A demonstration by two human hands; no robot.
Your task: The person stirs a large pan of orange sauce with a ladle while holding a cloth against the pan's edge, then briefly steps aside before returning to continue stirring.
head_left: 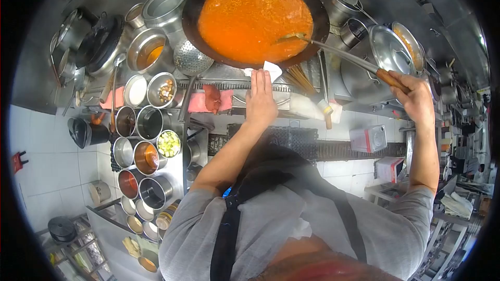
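A big dark wok (189, 26) full of bubbling orange sauce (250, 21) sits on the stove. My left hand (262, 96) is at its near rim, fingers straight and close together over a folded white cloth (272, 71); the thumb is hidden. On the right, my right hand (415, 93) is wrapped around the wooden grip of a long-handled ladle (346, 55). The ladle's head lies partly sunk in the sauce at the wok's right side, so its full shape is not visible.
Left of the wok stand a perforated skimmer (193, 57) and a pot with orange liquid (149, 54). Several metal containers hold ingredients, one with chopped green pieces (169, 143). A bamboo brush (299, 79) and a metal lid (390, 49) are to the right.
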